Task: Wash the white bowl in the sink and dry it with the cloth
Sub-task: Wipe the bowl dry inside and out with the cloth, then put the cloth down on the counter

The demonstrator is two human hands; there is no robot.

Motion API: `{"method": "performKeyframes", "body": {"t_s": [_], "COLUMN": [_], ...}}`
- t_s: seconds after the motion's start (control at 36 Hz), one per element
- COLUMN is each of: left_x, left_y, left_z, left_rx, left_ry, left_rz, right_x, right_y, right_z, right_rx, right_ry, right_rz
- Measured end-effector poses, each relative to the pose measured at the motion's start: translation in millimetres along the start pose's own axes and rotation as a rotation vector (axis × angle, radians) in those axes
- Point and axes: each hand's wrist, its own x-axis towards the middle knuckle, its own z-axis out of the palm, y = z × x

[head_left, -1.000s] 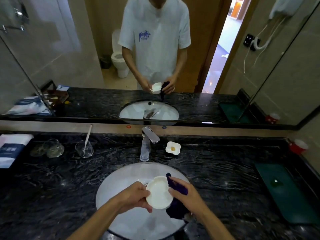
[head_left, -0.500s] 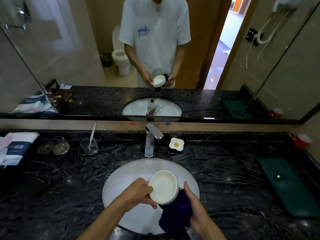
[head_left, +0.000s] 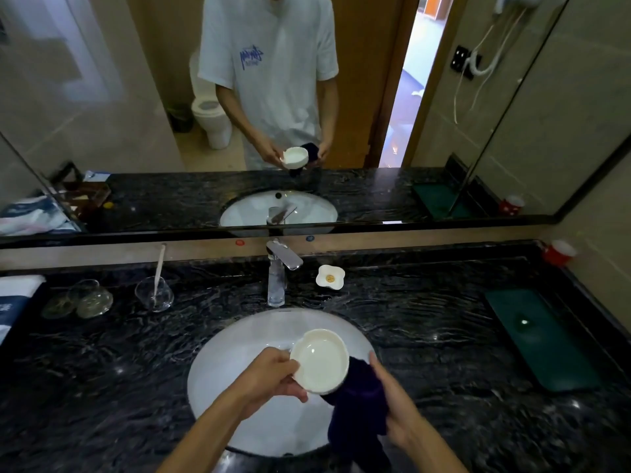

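The white bowl is held tilted above the white oval sink, its inside facing me. My left hand grips the bowl's left rim. A dark purple cloth hangs under and to the right of the bowl. My right hand holds that cloth against the bowl's outer side; its fingers are mostly hidden behind the cloth. No water runs from the chrome faucet.
On the black marble counter stand a flower-shaped dish right of the faucet, a glass with a toothbrush, upturned glasses, folded towels at far left, a green tray and a red cup. A mirror fills the wall behind.
The cloth left the bowl's rim and now sits beneath and behind the bowl. The bowl has turned so its inside faces up toward me. My view tilted slightly.
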Motion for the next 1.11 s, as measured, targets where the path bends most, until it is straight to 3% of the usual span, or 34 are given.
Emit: {"method": "performKeyframes", "body": {"t_s": [0.22,0.39,0.53,0.64,0.75,0.83,0.86,1.11], "left_x": [15,27,34,37,37,36,36,35], "left_y": [-27,-46,-63,-75,-83,-84,-83,-60], "left_z": [34,71,98,118,136,146,148,170], "left_rx": [-0.338,-0.534,-0.599,-0.605,-0.586,-0.574,-0.568,-0.508], "left_ry": [0.091,0.188,0.300,0.364,0.415,0.411,0.403,0.315], "left_rz": [-0.008,0.001,-0.002,-0.008,-0.010,-0.015,-0.013,0.046], "right_x": [4,27,63,73,72,64,63,38], "right_y": [-81,-139,-166,-180,-186,-188,-188,-192], "right_z": [-89,-142,-178,-191,-194,-199,-202,-197], "right_rx": [0.018,-0.183,-0.258,-0.499,-0.742,-1.261,-1.322,-1.088], "right_ry": [0.159,0.262,0.253,0.245,0.336,0.518,0.549,0.517], "right_rz": [-0.117,-0.249,-0.208,-0.161,-0.205,-0.220,-0.217,-0.378]}}
